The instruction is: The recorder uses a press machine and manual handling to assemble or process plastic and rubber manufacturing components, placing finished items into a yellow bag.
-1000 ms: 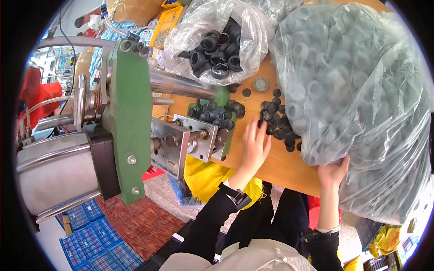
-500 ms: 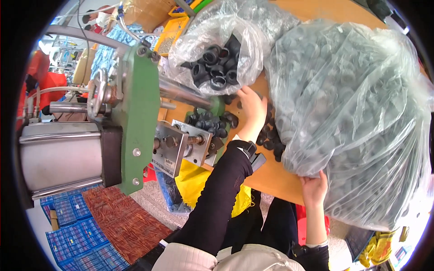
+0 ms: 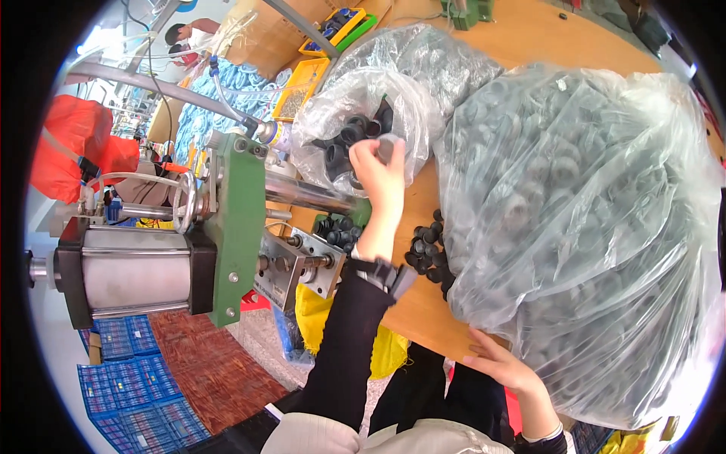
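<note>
My left hand [image 3: 378,180] is over the mouth of an opened clear plastic bag [image 3: 425,113], gripping a dark grey round cap-like part [image 3: 388,149] between thumb and fingers. Black tubular fittings [image 3: 336,159] fill that bag, partly hidden behind the hand. At the table's front edge, my right hand [image 3: 501,365] has its fingers spread and holds nothing. It lies beside the lower edge of a large, full clear bag [image 3: 575,189] of grey round parts. Small black caps [image 3: 429,253] lie loose on the table against this bag.
A green-framed press [image 3: 240,219] with a metal cylinder stands at the left. Beside its steel fixture plates [image 3: 321,261] sits a pile of black parts [image 3: 339,229]. Yellow bins [image 3: 301,89] stand farther back. Blue crates [image 3: 136,390] are below at the left.
My left hand has moved from the tabletop to the bag's mouth and now holds a dark round part. My right hand has come away from the large bag's lower edge, fingers spreading. The view has shifted.
</note>
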`<action>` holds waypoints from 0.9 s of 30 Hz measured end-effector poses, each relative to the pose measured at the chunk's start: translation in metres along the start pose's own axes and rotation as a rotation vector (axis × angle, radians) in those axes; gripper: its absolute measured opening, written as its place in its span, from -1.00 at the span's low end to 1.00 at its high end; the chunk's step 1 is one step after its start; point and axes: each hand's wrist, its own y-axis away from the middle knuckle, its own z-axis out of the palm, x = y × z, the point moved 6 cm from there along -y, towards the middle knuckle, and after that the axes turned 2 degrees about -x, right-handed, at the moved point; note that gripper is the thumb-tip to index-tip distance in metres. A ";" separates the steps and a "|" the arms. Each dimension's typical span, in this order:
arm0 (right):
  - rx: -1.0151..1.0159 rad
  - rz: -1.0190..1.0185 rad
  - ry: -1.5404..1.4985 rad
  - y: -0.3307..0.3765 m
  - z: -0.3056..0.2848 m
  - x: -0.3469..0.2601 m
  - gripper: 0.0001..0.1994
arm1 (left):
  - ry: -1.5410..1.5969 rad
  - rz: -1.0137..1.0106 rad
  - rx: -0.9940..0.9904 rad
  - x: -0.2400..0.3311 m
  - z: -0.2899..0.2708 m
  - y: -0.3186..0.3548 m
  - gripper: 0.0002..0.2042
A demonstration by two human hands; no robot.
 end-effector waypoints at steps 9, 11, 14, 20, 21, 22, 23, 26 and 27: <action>0.153 -0.055 0.037 -0.001 0.006 -0.031 -0.48 | 0.245 -0.531 -0.128 -0.081 0.012 -0.026 -0.41; 0.221 -0.077 0.052 0.003 -0.003 -0.036 -0.53 | 0.074 -0.216 -0.098 -0.035 -0.003 -0.021 -0.48; 0.399 -0.266 0.012 0.003 -0.003 -0.086 -0.57 | 0.024 0.028 -0.125 0.013 -0.017 0.032 -0.51; 0.562 -0.778 0.818 -0.086 0.061 -0.213 -0.64 | 0.217 -0.901 -0.142 -0.081 -0.044 0.095 -0.33; 0.622 -0.870 0.986 -0.106 0.066 -0.232 -0.65 | 0.593 -1.063 -0.084 -0.084 -0.031 0.096 -0.37; 0.617 -0.942 1.139 -0.133 0.066 -0.244 -0.64 | 0.975 -1.221 -0.020 -0.085 -0.014 0.101 -0.40; 0.605 -1.025 1.294 -0.150 0.071 -0.258 -0.63 | 0.977 -1.224 -0.024 -0.080 -0.013 0.092 -0.40; 0.702 -1.059 1.584 -0.209 0.079 -0.285 -0.73 | 0.967 -1.507 0.281 -0.096 -0.010 0.082 -0.68; 0.661 -1.128 1.692 -0.218 0.087 -0.294 -0.70 | 0.966 -1.505 0.290 -0.098 -0.008 0.080 -0.68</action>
